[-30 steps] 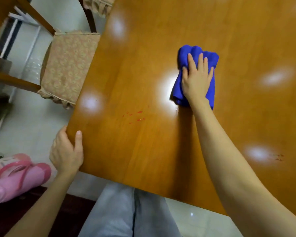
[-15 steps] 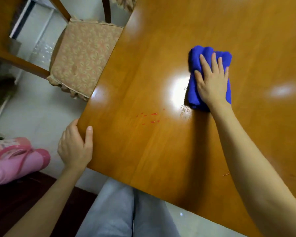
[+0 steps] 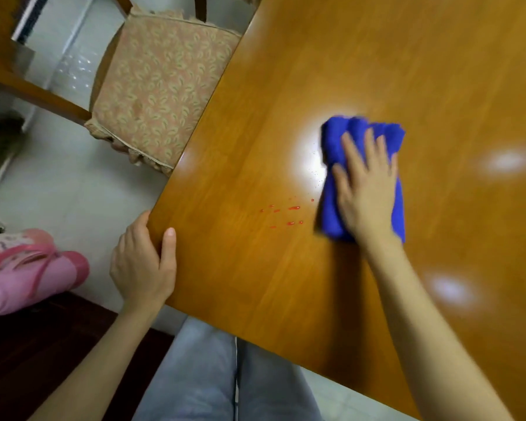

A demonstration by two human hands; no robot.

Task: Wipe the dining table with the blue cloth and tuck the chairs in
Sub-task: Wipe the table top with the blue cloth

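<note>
A folded blue cloth [image 3: 331,189] lies on the glossy wooden dining table [image 3: 377,62]. My right hand [image 3: 365,186] presses flat on the cloth with straight, spread fingers. Small red spots [image 3: 289,214] sit on the tabletop just left of the cloth. My left hand [image 3: 143,262] grips the table's near left corner, thumb on top and fingers under the edge. A wooden chair with a floral cushion [image 3: 161,86] stands at the table's left side, its seat partly out from under the table.
A pink bag [image 3: 28,268] lies on the pale tiled floor at the left. My legs in light jeans [image 3: 219,378] are at the table's near edge. A dark wooden surface [image 3: 43,344] fills the bottom left.
My right hand has slid the cloth toward me and nearer the red spots. The view has shifted, so more of the chair shows. My left hand stays on the corner.
</note>
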